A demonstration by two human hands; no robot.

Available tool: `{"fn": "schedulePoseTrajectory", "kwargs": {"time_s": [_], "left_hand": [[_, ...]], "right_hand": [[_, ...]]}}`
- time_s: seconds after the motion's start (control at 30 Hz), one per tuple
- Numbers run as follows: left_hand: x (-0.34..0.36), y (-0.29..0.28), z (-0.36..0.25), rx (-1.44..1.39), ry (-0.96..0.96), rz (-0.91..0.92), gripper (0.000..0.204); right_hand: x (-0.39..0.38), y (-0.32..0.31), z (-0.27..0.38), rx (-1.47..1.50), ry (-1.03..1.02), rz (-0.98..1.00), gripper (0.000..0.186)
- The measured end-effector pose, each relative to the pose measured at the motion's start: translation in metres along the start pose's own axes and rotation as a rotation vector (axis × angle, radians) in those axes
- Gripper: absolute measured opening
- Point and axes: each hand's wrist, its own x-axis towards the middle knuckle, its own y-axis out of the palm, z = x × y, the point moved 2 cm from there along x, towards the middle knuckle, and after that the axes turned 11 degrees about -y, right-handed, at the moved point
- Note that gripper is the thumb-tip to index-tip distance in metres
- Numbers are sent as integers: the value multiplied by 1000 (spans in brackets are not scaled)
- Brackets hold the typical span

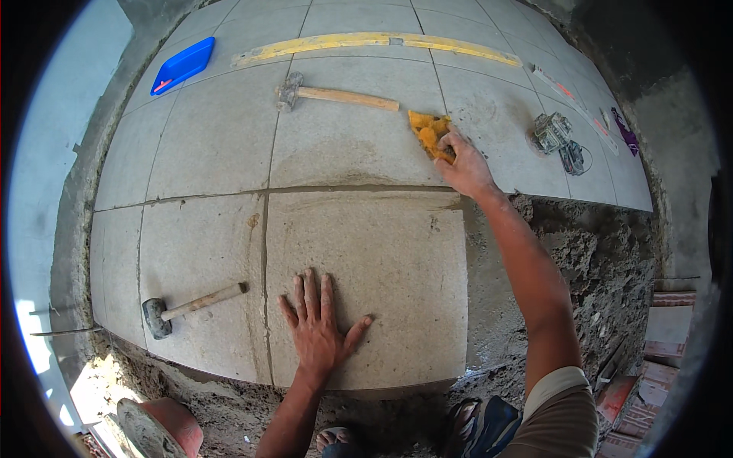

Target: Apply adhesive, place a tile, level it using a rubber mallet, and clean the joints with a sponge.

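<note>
My left hand (318, 332) lies flat on a large grey floor tile (405, 290), its fingers spread and nothing in them. Farther off to the right, my right hand (467, 166) grips a crumpled orange-yellow cloth (430, 131) against a tile in the row beyond. The near tile has a muddy smear along its far edge, and a dirt-filled joint separates it from that row. Left of my left hand, a rubber mallet (158, 317) with a wooden handle rests on the neighbouring tile. A hammer with a blocky metal head (289, 93) lies left of the cloth.
A long yellow level (382, 43) lies across the far tiles, with a blue tray (183, 66) at its left. Small grey objects (551, 133) sit at the right near a thin bar (576, 107). Rough wet mortar (580, 252) borders the near tile; a reddish bucket (164, 427) stands lower left.
</note>
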Motion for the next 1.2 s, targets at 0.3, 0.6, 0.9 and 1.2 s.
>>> {"fn": "schedulePoseTrajectory", "kwargs": {"time_s": [0.3,0.6,0.9,1.2], "left_hand": [[-1,-1,0,2,-1,22,109],[0,0,1,8,-17,14,108],[3,-5,-3,-16,-46,13,111],[22,5,-7,-27,38,-14,114]], "right_hand": [[9,-9,-44,322,514,9,78],[29,14,36,-331,345,165,91],[-22,-13,24,53,345,-6,62],[-37,21,65,-428,368,-3,59]]}}
